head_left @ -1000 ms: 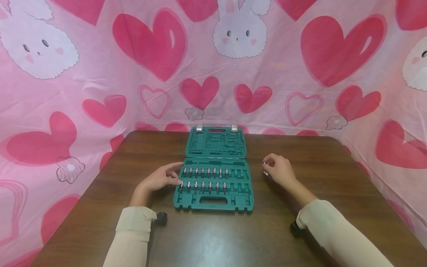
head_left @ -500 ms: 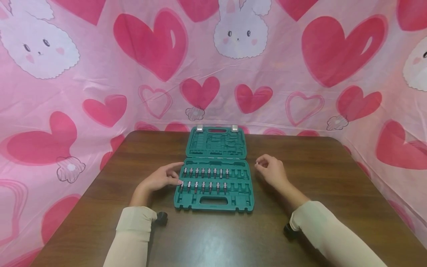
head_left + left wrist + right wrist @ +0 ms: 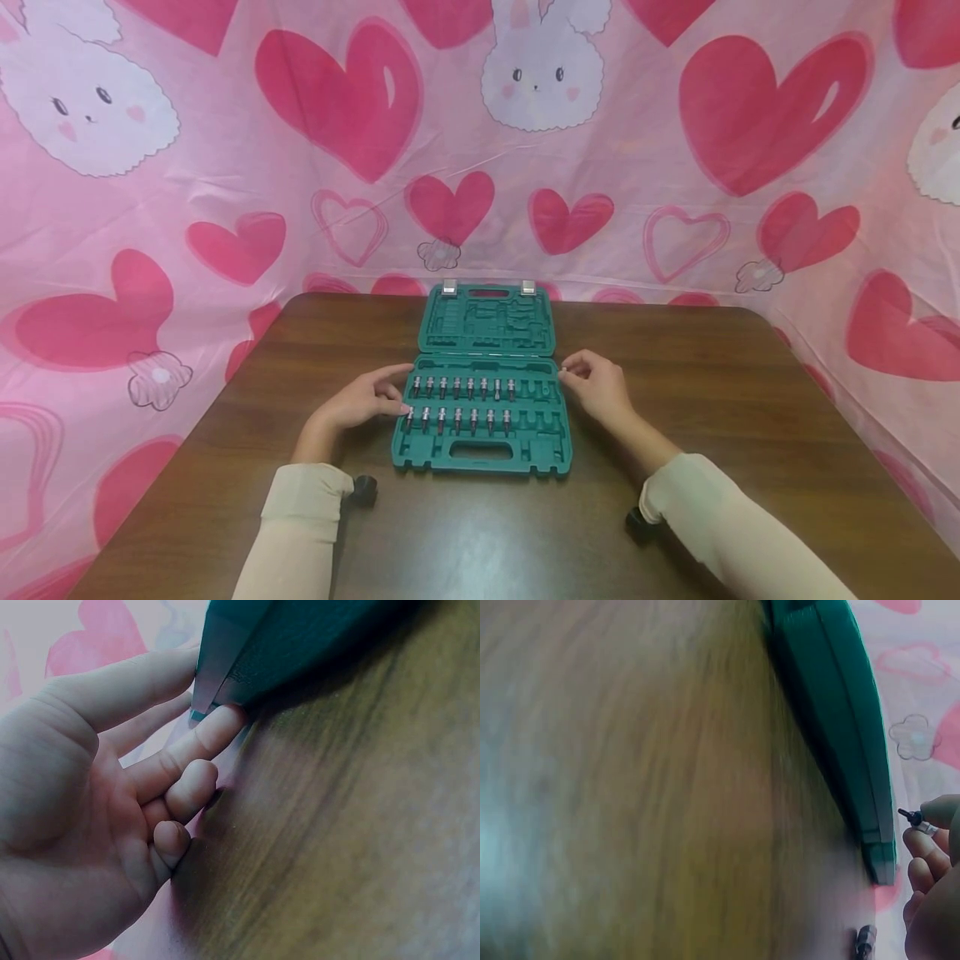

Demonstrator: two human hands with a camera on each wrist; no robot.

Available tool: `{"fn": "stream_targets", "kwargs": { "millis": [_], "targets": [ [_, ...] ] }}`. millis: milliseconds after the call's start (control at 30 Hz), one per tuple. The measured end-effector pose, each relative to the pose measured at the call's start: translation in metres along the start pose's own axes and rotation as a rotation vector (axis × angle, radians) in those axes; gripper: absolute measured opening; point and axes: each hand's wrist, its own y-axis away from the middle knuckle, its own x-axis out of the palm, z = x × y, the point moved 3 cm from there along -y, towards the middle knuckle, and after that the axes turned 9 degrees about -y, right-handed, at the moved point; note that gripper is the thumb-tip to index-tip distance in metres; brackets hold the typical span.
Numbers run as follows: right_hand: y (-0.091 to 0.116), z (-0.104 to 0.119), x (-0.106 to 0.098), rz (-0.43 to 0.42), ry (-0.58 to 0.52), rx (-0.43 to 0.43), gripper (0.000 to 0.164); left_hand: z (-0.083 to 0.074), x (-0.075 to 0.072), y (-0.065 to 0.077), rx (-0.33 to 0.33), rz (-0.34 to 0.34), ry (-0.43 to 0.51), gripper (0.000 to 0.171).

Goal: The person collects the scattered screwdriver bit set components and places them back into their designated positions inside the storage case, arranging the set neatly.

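Observation:
A green plastic tool case [image 3: 480, 463] lies unfolded on the table, two rows of silver bit sockets [image 3: 457, 419] standing in its near half. My left hand [image 3: 358, 402] rests at the case's left side, thumb and index finger touching its edge; the left wrist view shows the lower fingers [image 3: 191, 787] loosely bent. Between thumb and fingertips my right hand [image 3: 597, 385] pinches a small bit socket [image 3: 916, 820], its dark tip pointing outward, close to the right edge of the near half. A second bit socket [image 3: 865, 941] lies on the table in the right wrist view.
Vacant slots [image 3: 536, 419] show at the right end of both rows. The open lid [image 3: 486, 321], with two metal latches, lies flat behind. A brown wooden table [image 3: 480, 533] carries everything, and a pink heart-patterned cloth [image 3: 645, 167] hangs around its back and sides.
My right hand has moved left with the pinched bit socket, from the table at right to the case's right edge. My left hand and the case have stayed put.

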Motion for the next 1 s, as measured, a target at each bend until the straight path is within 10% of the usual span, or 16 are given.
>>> {"fn": "stream_targets", "kwargs": {
  "millis": [233, 1000],
  "targets": [
    [-0.001, 0.005, 0.011, 0.012, -0.027, 0.014, 0.013, 0.022, 0.002, -0.01, 0.005, -0.011, -0.006, 0.073],
    [0.0, 0.016, 0.038, 0.053, 0.013, 0.022, 0.013, 0.004, 0.0, -0.003, -0.003, 0.005, 0.012, 0.072]
  ]
}}
